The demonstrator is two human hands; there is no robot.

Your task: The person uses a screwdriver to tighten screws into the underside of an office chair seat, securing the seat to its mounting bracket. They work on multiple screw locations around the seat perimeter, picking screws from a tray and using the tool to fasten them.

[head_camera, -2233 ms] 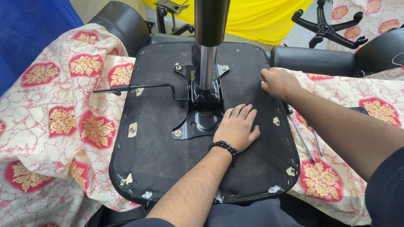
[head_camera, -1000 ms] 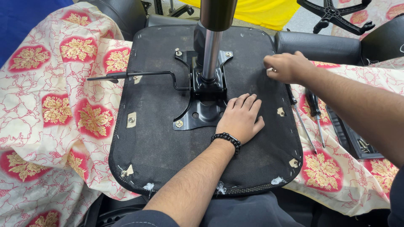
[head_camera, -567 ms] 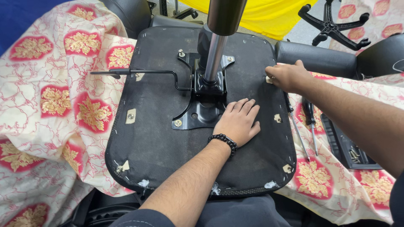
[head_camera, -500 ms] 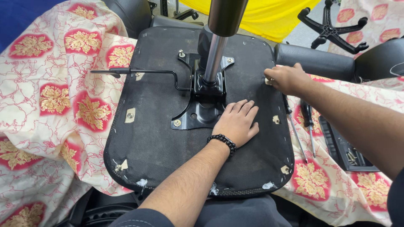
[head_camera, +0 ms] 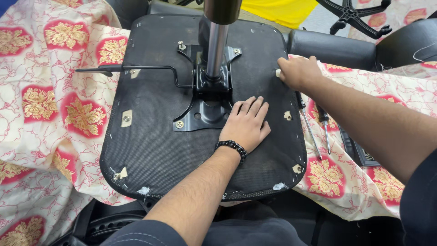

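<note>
Lying upside down across a cream cloth with red and gold floral medallions [head_camera: 68,114], the black fabric-covered underside of an office chair seat [head_camera: 154,150] faces up, its long axis running away from the person. A chrome gas-lift column [head_camera: 215,50] rises from the black metal mounting plate [head_camera: 205,107] at its middle, pointing up toward the camera, and a thin black lever [head_camera: 136,69] points left. The left hand [head_camera: 246,123] rests flat on the seat just right of the plate, fingers [head_camera: 252,107] spread lightly and pointing away. The right hand [head_camera: 298,73] sits at the seat's right edge, fingers curled shut around something small and pale; what it is cannot be told. Two slim screwdrivers [head_camera: 314,130] lie on the cloth just right of the seat, nearer the right hand, shafts running toward the person.
</note>
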